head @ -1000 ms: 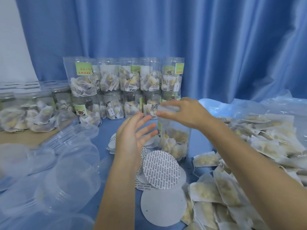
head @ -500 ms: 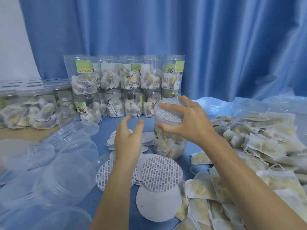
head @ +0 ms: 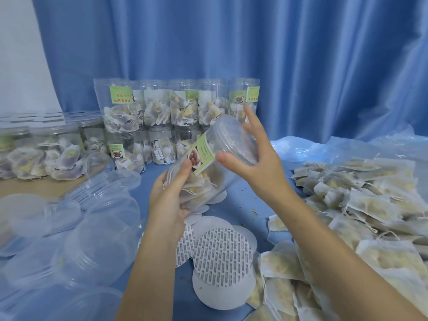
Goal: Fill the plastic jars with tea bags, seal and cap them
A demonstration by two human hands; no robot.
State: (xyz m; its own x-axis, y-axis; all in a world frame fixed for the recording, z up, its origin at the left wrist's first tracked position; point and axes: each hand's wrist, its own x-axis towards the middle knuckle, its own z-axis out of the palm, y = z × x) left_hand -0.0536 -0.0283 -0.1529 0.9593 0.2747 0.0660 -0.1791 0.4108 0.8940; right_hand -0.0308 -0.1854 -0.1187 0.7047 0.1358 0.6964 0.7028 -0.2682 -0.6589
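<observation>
Both hands on tea bag jar, held in air above seal discs. Long axis tilted, mouth end up-right and away, base down-left. Left hand cups base, right hand fingers curl round threaded neck. Half second ago jar stood upright on table, left hand free.

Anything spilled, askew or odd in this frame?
Small green flecks, likely tea crumbs, dot the blue table beside the seal discs. The jar is tilted, but both hands hold it: left hand, right hand.
</observation>
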